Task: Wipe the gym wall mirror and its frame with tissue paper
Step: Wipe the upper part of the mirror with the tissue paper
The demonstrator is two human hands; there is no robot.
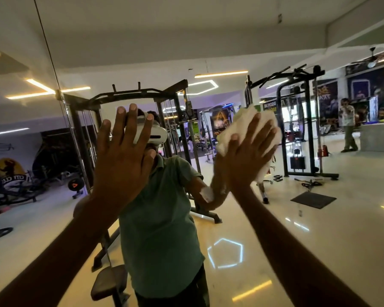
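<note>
The gym wall mirror (pixel 319 229) fills the whole view and reflects the gym and a person in a green shirt. My left hand (pixel 124 156) lies flat against the glass with its fingers spread and straight, at centre left. My right hand (pixel 251 151) presses a wad of white tissue paper (pixel 246 122) flat onto the glass at centre right, fingers straight and spread over it. The tissue sticks out above and to the left of that hand. A thin dark seam (pixel 51 60) between mirror panels runs down the left side. No outer frame is in view.
Only reflections show: a black cable rack (pixel 177 120) behind the person, a second rack (pixel 308 120) at right, a bench seat (pixel 111 282) at the bottom, a person standing far right (pixel 347 125), and a shiny tiled floor.
</note>
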